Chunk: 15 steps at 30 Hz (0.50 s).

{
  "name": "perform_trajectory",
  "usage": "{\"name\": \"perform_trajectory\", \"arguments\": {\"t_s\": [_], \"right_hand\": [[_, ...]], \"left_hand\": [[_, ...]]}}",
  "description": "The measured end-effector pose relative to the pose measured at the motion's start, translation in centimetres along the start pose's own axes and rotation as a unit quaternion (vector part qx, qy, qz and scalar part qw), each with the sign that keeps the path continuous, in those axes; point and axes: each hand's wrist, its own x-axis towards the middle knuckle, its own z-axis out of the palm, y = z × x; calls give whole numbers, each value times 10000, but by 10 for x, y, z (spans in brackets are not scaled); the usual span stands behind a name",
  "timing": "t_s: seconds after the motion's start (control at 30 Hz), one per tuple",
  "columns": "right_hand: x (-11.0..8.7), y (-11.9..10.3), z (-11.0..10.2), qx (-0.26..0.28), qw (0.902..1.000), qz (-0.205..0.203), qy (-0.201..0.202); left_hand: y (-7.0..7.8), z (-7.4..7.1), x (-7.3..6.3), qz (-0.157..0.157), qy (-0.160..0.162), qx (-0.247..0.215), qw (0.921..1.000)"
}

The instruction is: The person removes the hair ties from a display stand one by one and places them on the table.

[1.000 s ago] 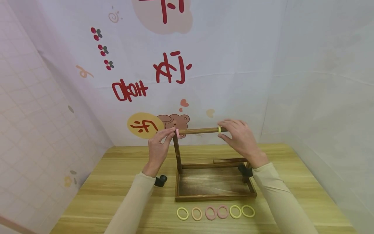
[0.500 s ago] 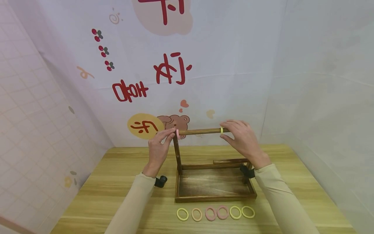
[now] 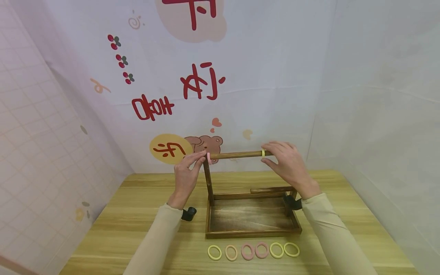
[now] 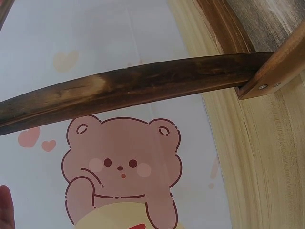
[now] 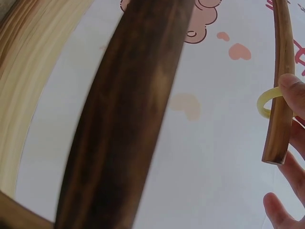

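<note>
In the head view a brown wooden rack has a tray-like base (image 3: pixel 253 233), a left upright (image 3: pixel 208 179) and a top bar (image 3: pixel 237 155) running right. My left hand (image 3: pixel 185 172) pinches the rack's upper left corner, where bar and upright meet. Just beside those fingertips a pink ring (image 3: pixel 209 158) hangs around the bar. My right hand (image 3: pixel 288 164) pinches a yellow ring (image 3: pixel 263 153) that encircles the bar near its right end. The right wrist view shows the thumb on this ring, with the bar's free end sticking out past it. Only a fingertip (image 4: pixel 5 210) shows in the left wrist view.
Several loose rings lie in a row before the rack, among them a yellow ring (image 3: pixel 214 259), a peach ring (image 3: pixel 231 260) and a pink ring (image 3: pixel 247 259). A lower bar (image 3: pixel 269 190) extends left from the rack's right side. A printed cloth wall (image 3: pixel 268 95) stands behind the wooden table (image 3: pixel 148 198).
My right hand has shifted slightly to the right, and the yellow ring has slid with it along the bar toward its free end. The left hand stays put.
</note>
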Motion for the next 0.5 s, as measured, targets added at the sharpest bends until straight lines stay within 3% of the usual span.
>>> {"name": "perform_trajectory", "arguments": {"t_s": [0.5], "right_hand": [[-5, 6, -3, 16, 10000, 17, 56]], "left_hand": [[-3, 1, -1, 4, 24, 19, 10000]]}}
